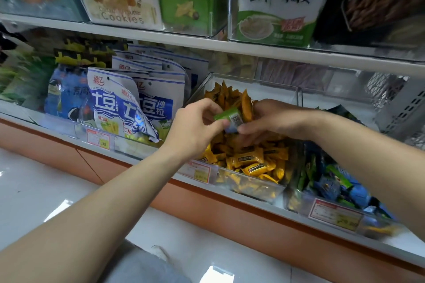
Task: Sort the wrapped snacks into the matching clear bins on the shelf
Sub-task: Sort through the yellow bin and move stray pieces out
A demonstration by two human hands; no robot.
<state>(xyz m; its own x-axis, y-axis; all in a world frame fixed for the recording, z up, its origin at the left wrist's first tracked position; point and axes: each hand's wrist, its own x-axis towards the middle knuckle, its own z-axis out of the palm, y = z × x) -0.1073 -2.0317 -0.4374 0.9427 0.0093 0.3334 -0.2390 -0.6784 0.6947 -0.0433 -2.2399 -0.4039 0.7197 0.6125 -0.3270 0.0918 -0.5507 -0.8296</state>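
Left of the yellow-snack bin point(257, 193) stand blue-and-white pouches point(138, 108). Above that bin the left hand point(195, 126), arm reaching up from below, pinches one end of a green wrapped snack point(227, 115). The right hand point(273, 119), fingers curled, pinches its other end. Right of the bin, a green-and-blue bin point(333, 213) seems its match. Sorting looks unfinished: this snack is unplaced, and a few yellow wrappers lie in that right bin.

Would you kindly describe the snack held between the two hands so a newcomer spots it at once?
On the lower shelf, find the clear bin of yellow wrapped candies. Above it, the left hand and right hand pinch one wrapped snack: green with a white barcode end, unlike the yellow ones.
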